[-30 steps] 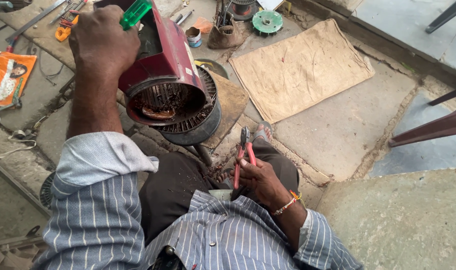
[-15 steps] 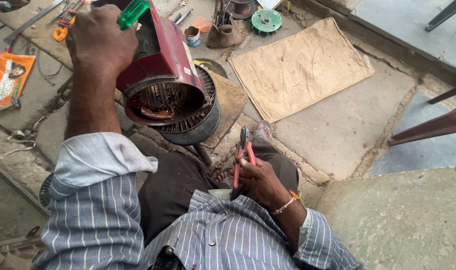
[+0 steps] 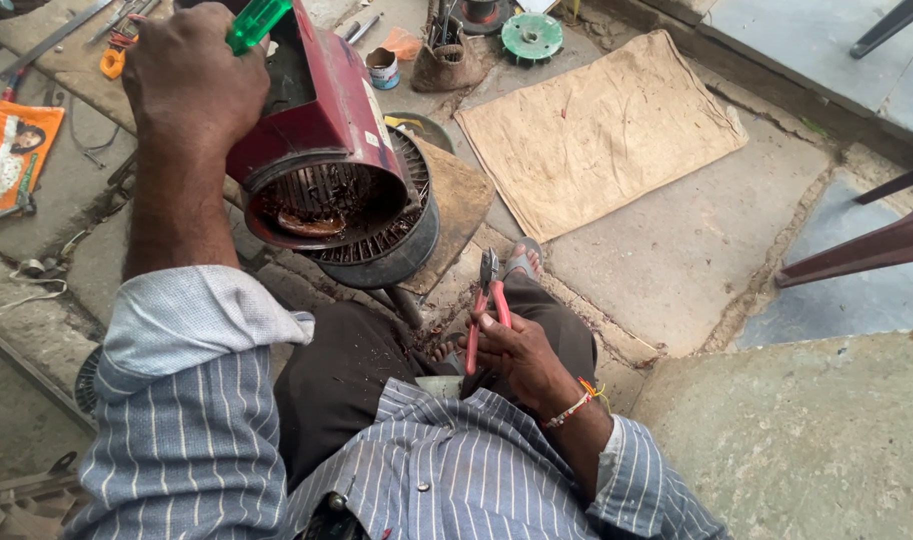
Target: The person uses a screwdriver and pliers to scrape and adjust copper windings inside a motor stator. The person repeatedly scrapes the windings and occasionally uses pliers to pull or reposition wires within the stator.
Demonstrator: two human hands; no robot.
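My left hand grips a tool with a translucent green handle and rests on top of a dark red motor housing. The housing lies tilted, its open round end facing me with windings and slots visible inside. It sits on a black ribbed motor shell on a wooden block. My right hand rests on my knee and holds red-handled pliers, jaws pointing up and away from the motor.
A brown sackcloth mat lies on the stone floor at right. A green disc, a small tin and hand tools lie at the top. An orange packet lies at left. Chair legs stand at right.
My left hand with the green-handled tool has shifted slightly on the red housing. My right hand with the pliers has stayed on my knee.
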